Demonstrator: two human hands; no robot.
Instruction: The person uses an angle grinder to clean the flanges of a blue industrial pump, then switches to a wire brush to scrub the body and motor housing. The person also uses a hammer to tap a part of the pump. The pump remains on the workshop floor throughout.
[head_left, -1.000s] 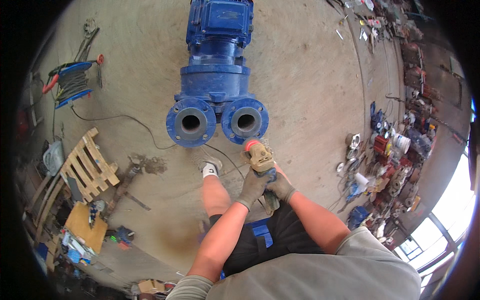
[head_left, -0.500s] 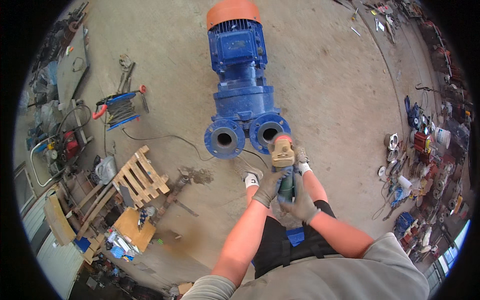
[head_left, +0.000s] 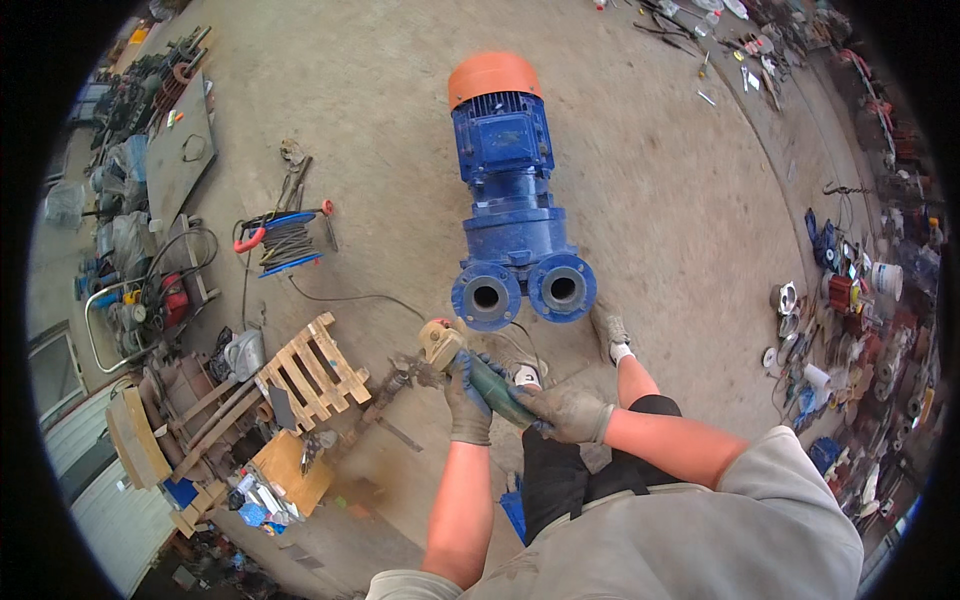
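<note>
An angle grinder (head_left: pixel 497 389) with a green body and tan head is held slantwise before me, its head pointing to the upper left. My gloved left hand (head_left: pixel 467 405) is wrapped round it just behind the head. Farther back, my gloved right hand (head_left: pixel 568 412) grips the rear of the body, covering part of it. Beyond the tool, a blue pump (head_left: pixel 515 235) with an orange motor cover (head_left: pixel 494 78) lies on the floor. Its two round flanged ports (head_left: pixel 486 293) face me, apart from the grinder.
At left a cable reel (head_left: pixel 287 243) trails a cord across the floor toward my feet. A wooden pallet (head_left: pixel 315 372) and a rusty pipe (head_left: pixel 372 408) lie left of my legs. Cluttered parts, including a white bucket (head_left: pixel 886 281), line the right side.
The grinder has swung from pointing straight ahead to the upper left and moved left. Both hands stay on it. The pump appears lower and farther right as the view shifted.
</note>
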